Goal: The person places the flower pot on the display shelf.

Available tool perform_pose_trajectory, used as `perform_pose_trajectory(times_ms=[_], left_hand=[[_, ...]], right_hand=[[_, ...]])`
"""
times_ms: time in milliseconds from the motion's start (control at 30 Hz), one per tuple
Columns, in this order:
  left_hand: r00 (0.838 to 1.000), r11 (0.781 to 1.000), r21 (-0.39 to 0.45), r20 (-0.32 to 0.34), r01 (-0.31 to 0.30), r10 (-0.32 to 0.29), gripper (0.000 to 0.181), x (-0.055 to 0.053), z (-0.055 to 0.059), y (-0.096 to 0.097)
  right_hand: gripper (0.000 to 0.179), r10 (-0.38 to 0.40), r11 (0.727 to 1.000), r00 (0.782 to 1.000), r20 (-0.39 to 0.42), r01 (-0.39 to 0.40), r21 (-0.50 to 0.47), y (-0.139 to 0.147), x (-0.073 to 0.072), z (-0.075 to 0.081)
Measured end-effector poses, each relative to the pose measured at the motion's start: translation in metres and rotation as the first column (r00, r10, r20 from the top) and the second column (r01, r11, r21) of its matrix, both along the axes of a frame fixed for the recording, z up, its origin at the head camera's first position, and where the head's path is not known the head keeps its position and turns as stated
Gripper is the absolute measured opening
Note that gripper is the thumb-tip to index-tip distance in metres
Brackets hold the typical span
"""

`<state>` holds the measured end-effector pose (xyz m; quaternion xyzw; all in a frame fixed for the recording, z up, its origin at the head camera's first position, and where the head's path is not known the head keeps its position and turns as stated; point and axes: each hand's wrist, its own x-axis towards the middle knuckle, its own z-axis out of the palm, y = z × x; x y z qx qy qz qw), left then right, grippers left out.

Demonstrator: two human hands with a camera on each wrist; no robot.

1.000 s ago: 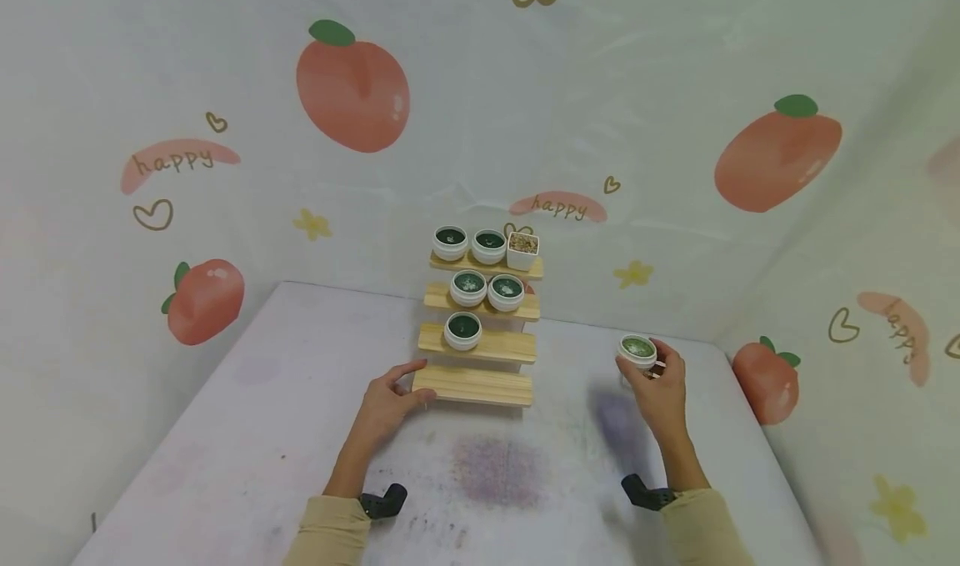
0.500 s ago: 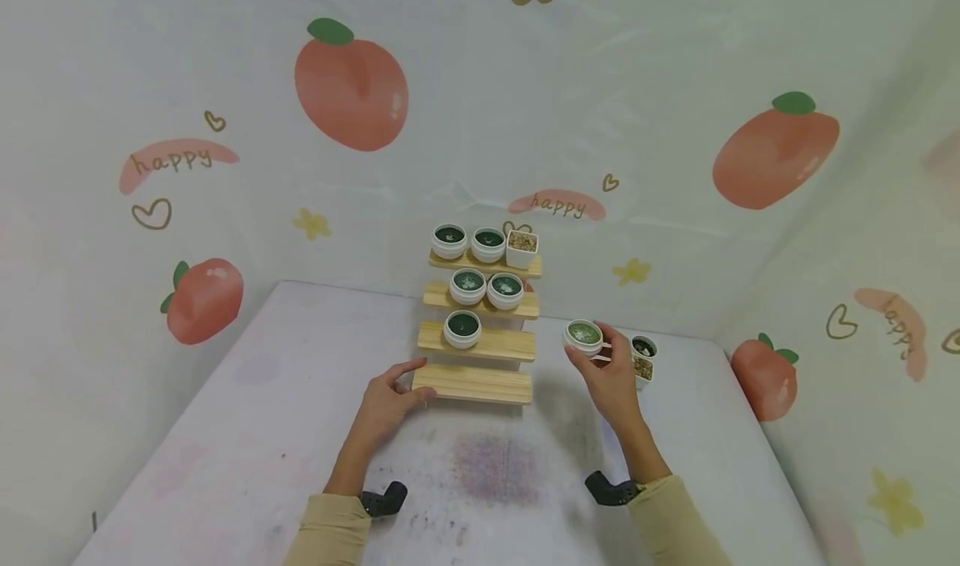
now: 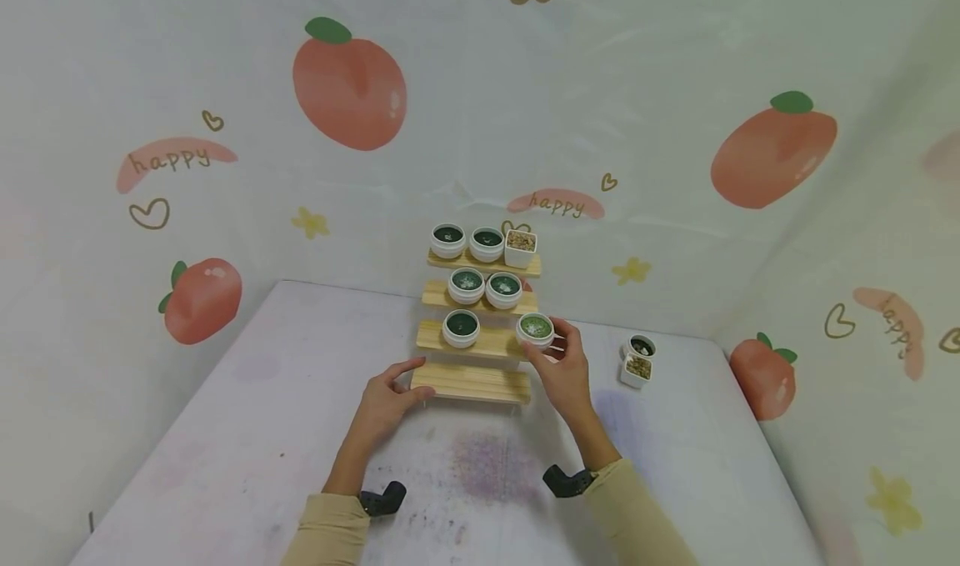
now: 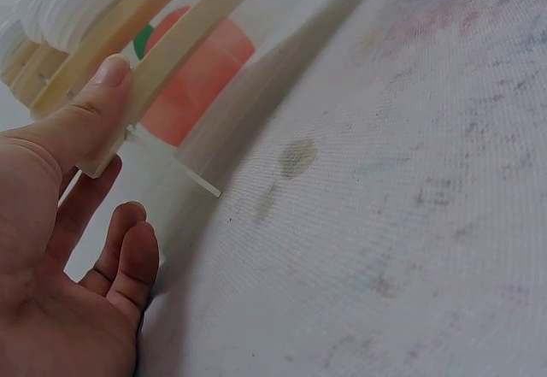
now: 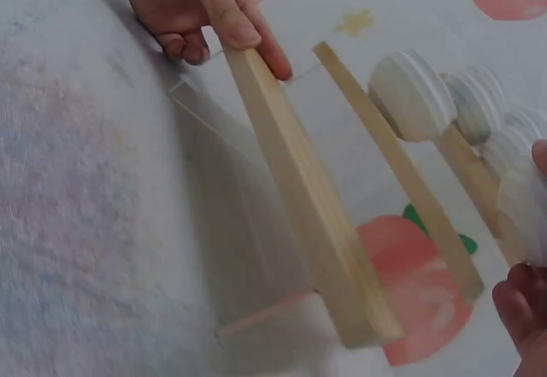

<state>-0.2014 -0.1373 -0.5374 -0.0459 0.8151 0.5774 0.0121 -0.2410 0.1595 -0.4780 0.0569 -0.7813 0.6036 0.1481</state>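
Observation:
A tiered wooden stand (image 3: 472, 384) with several plank shelves rises at the middle of the table. My left hand (image 3: 382, 409) pinches the left end of its lowest plank, thumb (image 4: 92, 108) on the front edge. Between thumb and fingers, my right hand (image 3: 564, 376) holds a small white round pot (image 3: 536, 329) with a light green filling. That pot is at the right end of the second plank from the bottom, overlapping it in the head view. A similar pot with dark green filling (image 3: 461, 328) sits toward the left of the same plank.
Two round pots (image 3: 503, 289) stand on the plank above. The top plank carries two more and a square white pot (image 3: 521, 247) with grainy contents. Off to the right on the table are a round pot (image 3: 641, 347) and a square one (image 3: 637, 371). A printed cloth hangs behind.
My right hand has carried the light green pot leftward from the table's right side to the stand, revealing the two pots there. The left hand stays on the lowest plank.

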Motion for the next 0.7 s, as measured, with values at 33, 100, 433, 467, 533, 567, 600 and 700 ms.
perform_pose_trajectory(times_ms=[33,100,433,467,533,567,600,700], left_hand=[[1.000,1.000,0.002,0.001,0.000,0.000,0.063,0.000,0.000,0.000],[1.000,1.000,0.006,0.003,0.000,-0.001,0.063,0.000,0.000,0.000],[1.000,1.000,-0.029,0.001,-0.007,0.007,0.063,-0.001,0.000,0.000],[1.000,1.000,-0.030,0.001,-0.006,0.006,0.063,-0.001,0.000,0.001],[1.000,1.000,-0.031,0.001,0.001,-0.001,0.064,-0.001,0.001,0.001],[1.000,0.999,-0.032,0.002,0.002,-0.002,0.064,-0.001,0.001,0.002],[1.000,0.999,-0.034,0.002,0.004,-0.004,0.064,-0.001,0.002,0.002],[1.000,0.999,-0.036,0.003,-0.002,0.002,0.063,-0.001,0.001,0.002]], right_hand=[[0.063,0.011,1.000,1.000,-0.005,-0.011,-0.006,-0.004,0.000,-0.001],[0.063,0.024,1.000,0.999,-0.025,-0.024,-0.005,-0.011,-0.001,-0.004],[0.059,0.051,0.999,0.986,-0.162,-0.048,0.023,-0.035,-0.004,-0.017],[0.058,0.034,0.999,0.986,-0.161,-0.031,0.025,-0.036,-0.004,-0.018],[0.057,-0.002,0.999,0.986,-0.164,0.009,0.043,-0.038,-0.004,-0.020],[0.057,-0.016,0.998,0.987,-0.162,0.025,0.053,-0.039,-0.004,-0.020],[0.057,-0.027,0.997,0.987,-0.160,0.038,0.066,-0.040,-0.004,-0.020],[0.058,-0.045,0.993,0.987,-0.152,0.061,0.105,-0.041,-0.003,-0.020]])
